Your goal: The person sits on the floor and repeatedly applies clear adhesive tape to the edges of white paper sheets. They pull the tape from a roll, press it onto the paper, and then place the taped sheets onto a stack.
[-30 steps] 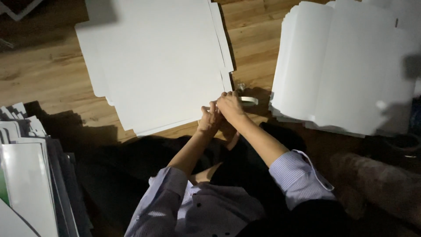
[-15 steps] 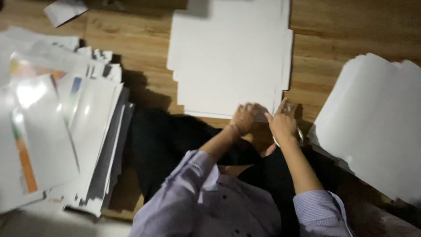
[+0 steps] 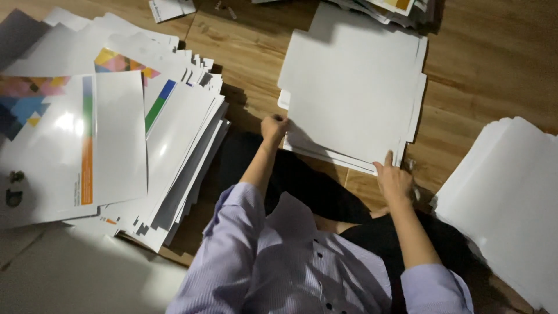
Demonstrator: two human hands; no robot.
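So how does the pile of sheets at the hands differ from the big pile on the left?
The middle stack is plain white and fairly squared up; the left pile shows coloured print, gloss, and is fanned out messily. The left hand and right hand touch only the middle stack. Both lie on the wooden floor.

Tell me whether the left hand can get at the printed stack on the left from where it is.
Probably yes. The left hand grips the near left corner of the white stack, and only bare wood floor lies between it and the printed stack.
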